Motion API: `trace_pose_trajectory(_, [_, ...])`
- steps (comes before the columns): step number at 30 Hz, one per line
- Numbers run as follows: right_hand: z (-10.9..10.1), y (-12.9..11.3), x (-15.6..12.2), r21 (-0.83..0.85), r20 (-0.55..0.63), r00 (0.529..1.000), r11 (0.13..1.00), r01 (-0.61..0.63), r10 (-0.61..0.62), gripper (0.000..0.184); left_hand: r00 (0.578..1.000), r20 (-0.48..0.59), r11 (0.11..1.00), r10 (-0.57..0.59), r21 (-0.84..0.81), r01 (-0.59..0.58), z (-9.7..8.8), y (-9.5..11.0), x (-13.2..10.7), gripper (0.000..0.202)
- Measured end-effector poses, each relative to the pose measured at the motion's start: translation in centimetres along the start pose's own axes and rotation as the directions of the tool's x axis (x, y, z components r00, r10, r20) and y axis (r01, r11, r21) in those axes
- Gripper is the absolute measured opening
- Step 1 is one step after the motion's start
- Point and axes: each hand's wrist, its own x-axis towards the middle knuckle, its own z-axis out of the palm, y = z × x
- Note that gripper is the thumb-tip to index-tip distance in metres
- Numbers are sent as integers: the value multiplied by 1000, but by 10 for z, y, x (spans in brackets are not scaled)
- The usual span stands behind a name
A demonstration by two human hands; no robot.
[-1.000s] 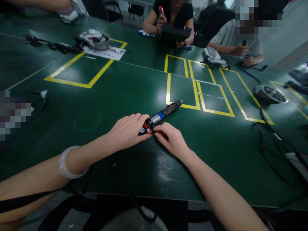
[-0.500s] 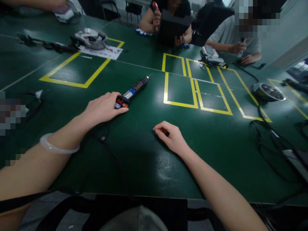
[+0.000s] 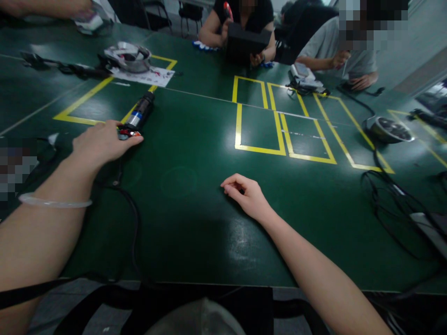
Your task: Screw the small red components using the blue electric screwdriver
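Note:
My left hand (image 3: 104,142) is closed round the rear end of an electric screwdriver (image 3: 138,115), at the left of the green table (image 3: 188,223). The tool has a black body with a silver and blue band and some red near my fingers; its front end points away from me, up and to the right. A black cord (image 3: 134,218) runs from beneath my left hand toward the near edge. My right hand (image 3: 246,195) rests on the table near the middle, fingers curled and thumb against the fingertips. Nothing shows in it.
Yellow tape rectangles (image 3: 260,151) mark the table. A round metal bowl (image 3: 129,58) of parts stands on a printed sheet (image 3: 162,78) at far left. Another metal bowl (image 3: 391,130) and tangled black cables (image 3: 379,197) lie to the right. Two people sit opposite, one holding a black box (image 3: 246,44).
My left hand has moved left with the screwdriver, and its cord has shifted left too. My right hand has stayed about where it was.

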Motion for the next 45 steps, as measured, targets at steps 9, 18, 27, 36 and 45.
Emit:
trace_pose_trajectory(9, [-1, 2, 2, 74, 13, 1000, 997, -21, 20, 12, 981, -191, 988, 40, 156, -10, -8, 37, -30, 75])
trace_pose_trajectory(18, [-4, 3, 4, 184, 2, 998, 981, -60, 60, 15, 979, -195, 998, 52, 34, -46, -11, 42, -31, 69])
trace_pose_trajectory(27, [-3, 4, 5, 231, -3, 997, 970, -80, 83, 19, 971, -219, 995, 101, -4, -105, -14, 68, -38, 54])
trace_pose_trajectory(36, [0, 1, 4, 259, 14, 994, 960, -109, 109, 24, 826, -22, 645, 564, -612, -457, 3, 135, -81, 38])
trace_pose_trajectory(45, [14, -14, -1, 448, 234, 961, 862, -239, 145, 39, 695, 36, 474, 718, -757, -450, 8, 161, -111, 21])
